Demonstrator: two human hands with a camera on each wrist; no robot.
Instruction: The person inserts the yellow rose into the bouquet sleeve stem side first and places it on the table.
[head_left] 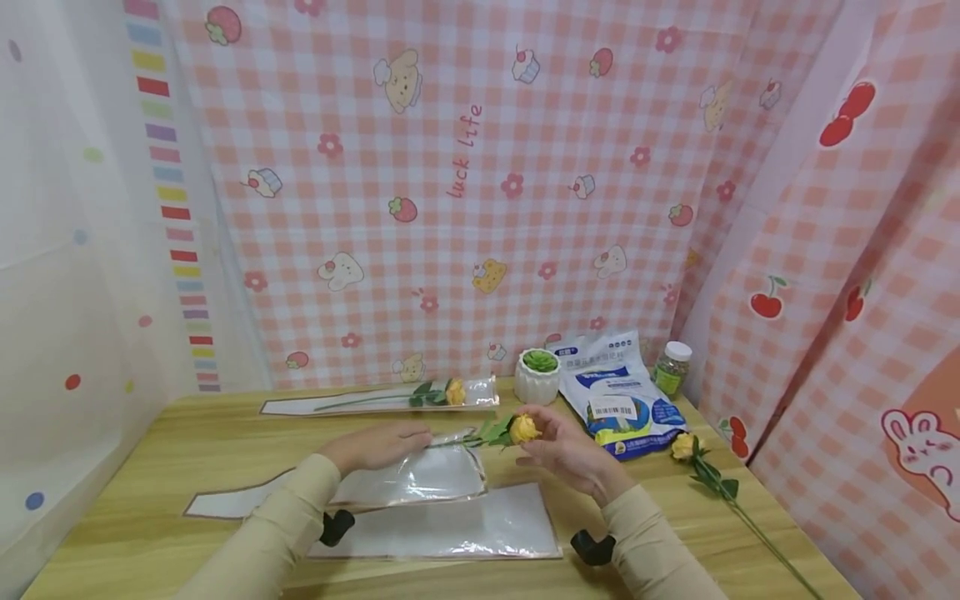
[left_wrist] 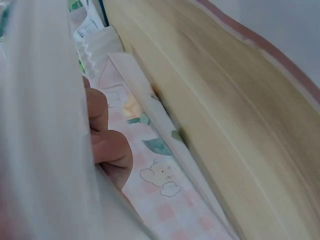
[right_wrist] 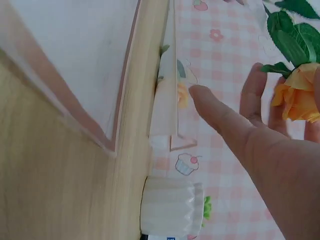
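Note:
In the head view my left hand (head_left: 386,446) lies at the far edge of a clear-and-white flower sleeve (head_left: 442,479) and grips it. Its curled fingers (left_wrist: 114,150) show beside a blurred white sheet in the left wrist view. A yellow rose (head_left: 525,429) lies across the sleeve's far corner, its stem running back toward the left fingers. My right hand (head_left: 566,454) holds that rose by its bloom (right_wrist: 300,95), with the lower fingers spread away from it. The stem's lower end is hidden by the left hand.
Another sleeve (head_left: 517,521) lies flat nearer me. Behind, a sleeved rose (head_left: 454,392) lies by a potted succulent (head_left: 537,379), a fertilizer bag (head_left: 622,396) and a lidded jar (head_left: 672,369). A loose rose (head_left: 705,467) lies at the right edge.

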